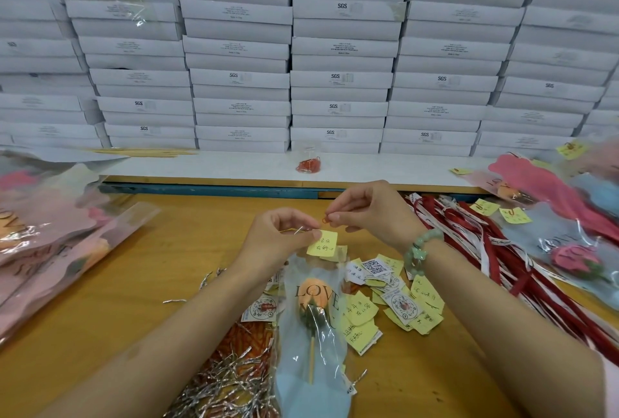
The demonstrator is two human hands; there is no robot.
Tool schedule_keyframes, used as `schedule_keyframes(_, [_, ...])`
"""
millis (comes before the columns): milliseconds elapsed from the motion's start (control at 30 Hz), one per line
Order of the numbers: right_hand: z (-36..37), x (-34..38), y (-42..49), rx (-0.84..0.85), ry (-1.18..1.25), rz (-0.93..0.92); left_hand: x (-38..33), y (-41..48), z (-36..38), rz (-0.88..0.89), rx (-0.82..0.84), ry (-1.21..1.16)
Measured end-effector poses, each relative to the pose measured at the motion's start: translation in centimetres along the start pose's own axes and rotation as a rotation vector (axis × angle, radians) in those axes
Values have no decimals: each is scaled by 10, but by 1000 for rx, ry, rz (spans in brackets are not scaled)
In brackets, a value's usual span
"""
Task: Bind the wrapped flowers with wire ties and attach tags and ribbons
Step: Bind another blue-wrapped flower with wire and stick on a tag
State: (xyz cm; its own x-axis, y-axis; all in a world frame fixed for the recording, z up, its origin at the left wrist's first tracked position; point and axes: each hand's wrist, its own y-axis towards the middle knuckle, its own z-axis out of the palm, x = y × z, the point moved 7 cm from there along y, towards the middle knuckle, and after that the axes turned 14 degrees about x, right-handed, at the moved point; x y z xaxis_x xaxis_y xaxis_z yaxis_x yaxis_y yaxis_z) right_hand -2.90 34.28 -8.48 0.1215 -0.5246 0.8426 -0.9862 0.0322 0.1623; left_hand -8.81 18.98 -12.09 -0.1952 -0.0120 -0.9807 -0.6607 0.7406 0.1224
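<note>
**A:** Where is the flower being worked on?

**B:** The orange flower in a clear and pale-blue plastic sleeve lies flat on the wooden surface, between the 2 forearms. Its bloom end points toward the hands and its stick toward the person. "LOVE" is printed over the bloom.

**A:** And the hands?

**B:** Both are raised just over the sleeve's far end. The left hand pinches a yellow paper tag with handwriting by its top edge, between thumb and forefinger. The right hand, with a pale green bead bracelet on its wrist, pinches a small red wire clip in its fingertips, just above the tag's upper corner.

**A:** Is the clip on the tag?

**B:** It is too small to tell.

**A:** What lies around them?

**B:** Just right of the sleeve is a loose heap of yellow tags and white printed labels. On its left, near the stick, is a tangle of silver wire ties with orange ones among them. Farther right, red and white ribbons are spread out. Beyond those lie wrapped flowers in pink and blue sleeves, and more pink-sleeved flowers lie at the left edge. At the back, a clear jar of red clips stands on a white ledge before stacked white boxes.
</note>
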Motion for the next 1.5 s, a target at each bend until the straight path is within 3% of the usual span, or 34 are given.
schedule_keyframes(333, [4, 2, 0, 58, -30, 0, 0, 0, 1, 0, -3, -20])
schedule_keyframes(600, [20, -1, 5, 220, -197, 47, 2, 0, 0, -12, -10, -17])
schedule_keyframes(900, [10, 0, 2, 85, -169, 11, 2, 0, 2, -15, 11, -19])
schedule_keyframes(1133, [8, -5, 0, 40, 132, 5, 0, 0, 3, 2, 24, -5])
schedule_keyframes(1500, [11, -6, -1, 56, 96, 75, 0, 0, 3, 11, 35, -21])
